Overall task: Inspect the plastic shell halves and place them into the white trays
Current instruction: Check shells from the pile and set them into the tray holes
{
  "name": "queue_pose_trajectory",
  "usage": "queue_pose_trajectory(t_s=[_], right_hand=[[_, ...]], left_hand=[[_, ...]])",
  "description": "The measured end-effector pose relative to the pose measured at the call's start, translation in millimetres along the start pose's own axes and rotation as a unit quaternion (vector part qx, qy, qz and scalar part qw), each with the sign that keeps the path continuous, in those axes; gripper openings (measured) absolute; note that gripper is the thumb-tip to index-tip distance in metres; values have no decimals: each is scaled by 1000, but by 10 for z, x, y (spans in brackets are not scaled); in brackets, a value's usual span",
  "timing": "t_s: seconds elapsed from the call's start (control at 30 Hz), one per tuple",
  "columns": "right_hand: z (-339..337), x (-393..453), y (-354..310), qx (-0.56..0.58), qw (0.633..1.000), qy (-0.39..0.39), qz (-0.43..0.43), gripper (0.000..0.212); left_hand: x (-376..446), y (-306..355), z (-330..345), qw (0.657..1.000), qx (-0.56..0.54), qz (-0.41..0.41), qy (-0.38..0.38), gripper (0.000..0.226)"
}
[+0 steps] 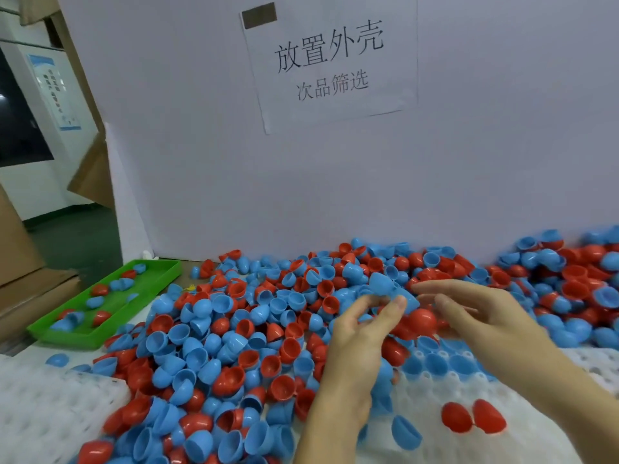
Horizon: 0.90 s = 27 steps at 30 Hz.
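Nearest the camera, a white tray [469,426] with rows of round pockets lies on the worktop at lower right; two red shell halves [472,417] sit dome-up side by side on it, a blue half [406,432] lies tilted just left of them, and several blue halves [435,365] sit in pockets farther back, partly hidden under the right forearm. A second white tray [50,406] lies at lower left, its inner edge buried under the pile of shell halves [214,346], a loose heap of red and blue cups that spreads across the middle of the worktop and on to the far right. Above the heap, the left hand [358,333] is raised with its grip clamped: thumb and fingers pinch a blue shell half [390,288]. The right hand [475,313] hovers just beside it with fingers loosely spread and its grip apart, fingertips near the blue half; whether they touch it is unclear through the blur. A red shell half [422,321] shows just below and between the two hands; I cannot tell if either holds it. Farther left, a green tray [110,329] holds a few scattered red and blue halves. Behind everything stands a white backboard [335,182] bearing a paper sign [330,61] with Chinese characters.
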State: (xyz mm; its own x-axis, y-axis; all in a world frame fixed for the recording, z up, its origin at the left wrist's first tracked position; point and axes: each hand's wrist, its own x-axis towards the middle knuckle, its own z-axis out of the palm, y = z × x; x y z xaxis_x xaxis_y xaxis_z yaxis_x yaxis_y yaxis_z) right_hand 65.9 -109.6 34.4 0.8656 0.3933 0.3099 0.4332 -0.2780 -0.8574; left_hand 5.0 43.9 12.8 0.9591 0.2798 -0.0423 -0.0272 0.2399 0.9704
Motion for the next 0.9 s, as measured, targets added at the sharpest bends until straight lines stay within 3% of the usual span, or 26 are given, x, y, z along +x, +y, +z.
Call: queue_pose_trajectory(t_s=[0.3, 0.57, 0.8, 0.9], right_hand=[[-93, -35, -69, 20, 999, -13, -27, 13], [-257, -83, -120, -35, 995, -91, -24, 23], [-170, -56, -90, -111, 992, -25, -53, 24], [-328, -22, -47, -80, 992, 97, -28, 22]], left_hand=[[-14, 12, 20, 998, 6, 19, -63, 33], [-39, 61, -56, 983, 84, 38, -157, 33], [-10, 3, -14, 981, 96, 54, -161, 30], [10, -25, 14, 986, 84, 71, -127, 32]])
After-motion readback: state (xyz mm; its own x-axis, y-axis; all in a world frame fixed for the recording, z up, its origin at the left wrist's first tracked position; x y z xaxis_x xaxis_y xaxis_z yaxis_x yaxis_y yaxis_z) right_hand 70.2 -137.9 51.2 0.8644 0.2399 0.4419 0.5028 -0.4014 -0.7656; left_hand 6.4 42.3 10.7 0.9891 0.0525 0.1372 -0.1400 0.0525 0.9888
